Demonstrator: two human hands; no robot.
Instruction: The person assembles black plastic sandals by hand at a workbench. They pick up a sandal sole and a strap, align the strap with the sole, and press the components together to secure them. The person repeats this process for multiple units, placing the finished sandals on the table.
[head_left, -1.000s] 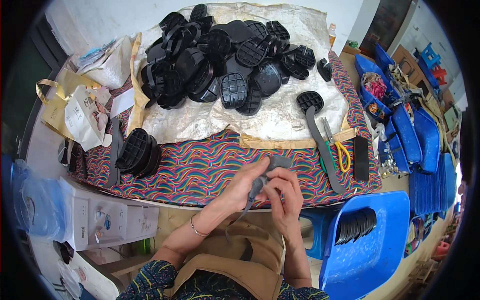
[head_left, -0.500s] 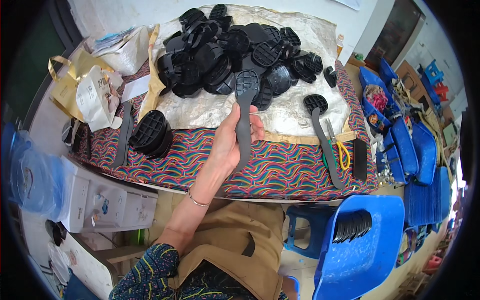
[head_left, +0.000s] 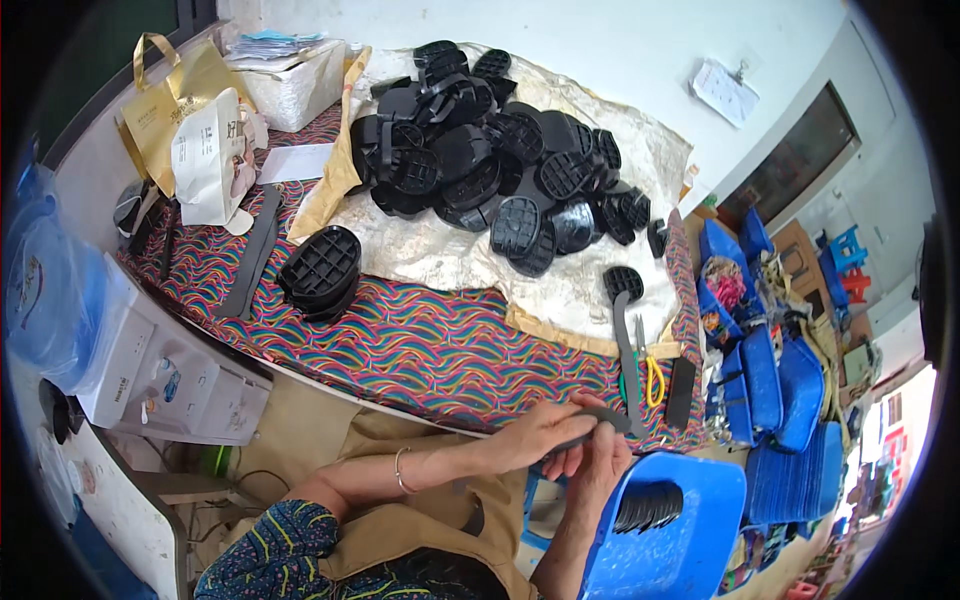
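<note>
At the table's front edge, a dark grey flat strip (head_left: pixel 592 418) is held between my two hands. My left hand (head_left: pixel 545 436) closes around one end of it. Fingers of my right hand (head_left: pixel 603 458) pinch the other end, and part of the strip is hidden by them. Just beyond my hands, a similar dark strip (head_left: pixel 622 335) lies with its far end over a small black oval piece with a gridded face (head_left: pixel 622 282). Yellow-handled scissors (head_left: pixel 654 382) and a black rectangular block (head_left: pixel 680 392) lie beside it.
A heap of black gridded oval pieces (head_left: pixel 465 165) covers the white sheet (head_left: pixel 400 236). A short stack of them (head_left: pixel 322 270) stands at the left near another strip (head_left: pixel 256 250). Beside my right hand, a blue bin (head_left: pixel 690 550) holds a row of black pieces (head_left: pixel 648 505).
My left hand has come down and right from in front of the heap, bringing the strip to the table edge. My right hand has risen and gripped it too. The view has shifted.
</note>
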